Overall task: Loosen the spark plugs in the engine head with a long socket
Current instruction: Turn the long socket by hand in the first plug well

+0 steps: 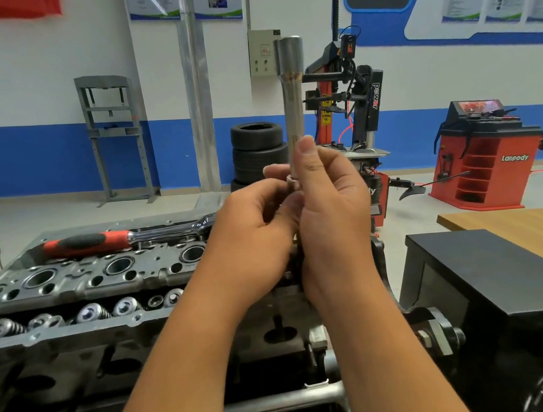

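The long socket (294, 99) stood upright in the air above the right end of the engine head (76, 283), its wide end up. The right hand (328, 198) gripped its lower shaft, thumb pressed along the steel. The left hand (251, 222) had its fingers curled at the socket's bottom end, pinching there; what exactly they pinched was hidden. A ratchet wrench (122, 239) with a red and black handle lay along the far edge of the head. Behind stood 3 stacked tyres (257, 149), a tyre changer (352, 98) and a red wheel balancer (484, 157).
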A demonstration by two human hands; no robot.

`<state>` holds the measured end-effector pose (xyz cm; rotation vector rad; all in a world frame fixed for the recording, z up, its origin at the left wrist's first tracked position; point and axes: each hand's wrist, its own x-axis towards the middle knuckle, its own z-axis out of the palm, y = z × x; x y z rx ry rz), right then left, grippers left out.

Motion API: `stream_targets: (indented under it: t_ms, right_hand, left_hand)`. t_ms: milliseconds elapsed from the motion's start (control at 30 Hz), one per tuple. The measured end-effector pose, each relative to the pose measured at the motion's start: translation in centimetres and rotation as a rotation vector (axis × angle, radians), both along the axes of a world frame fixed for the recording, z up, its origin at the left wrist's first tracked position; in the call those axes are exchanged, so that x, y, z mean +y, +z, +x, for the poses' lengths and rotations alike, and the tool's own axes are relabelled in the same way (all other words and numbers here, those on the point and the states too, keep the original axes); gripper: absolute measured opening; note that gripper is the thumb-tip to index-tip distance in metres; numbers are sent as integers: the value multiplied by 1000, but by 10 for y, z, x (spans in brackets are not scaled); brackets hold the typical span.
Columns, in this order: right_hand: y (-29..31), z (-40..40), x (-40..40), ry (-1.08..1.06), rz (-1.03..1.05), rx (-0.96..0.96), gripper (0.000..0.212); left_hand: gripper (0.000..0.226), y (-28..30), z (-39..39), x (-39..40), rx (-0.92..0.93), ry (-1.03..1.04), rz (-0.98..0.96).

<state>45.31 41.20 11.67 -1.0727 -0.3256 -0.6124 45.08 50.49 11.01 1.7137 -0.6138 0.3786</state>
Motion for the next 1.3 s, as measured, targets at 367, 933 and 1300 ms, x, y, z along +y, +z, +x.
stream_targets:
  t_ms: [367,933,1300]
  right_hand:
    - [-2,-1,-17,76,-137,47,44]
    - [-4,-9,-38,271,-124,100,34]
    - [6,-15,-42,182,-236,125,43]
  left_hand:
    - [32,-5,-3,-2,-40,-127,-56]
    - [39,-5,-3,0,-40,-137,-31]
    - [23,-4,-2,2,83,-212,-37]
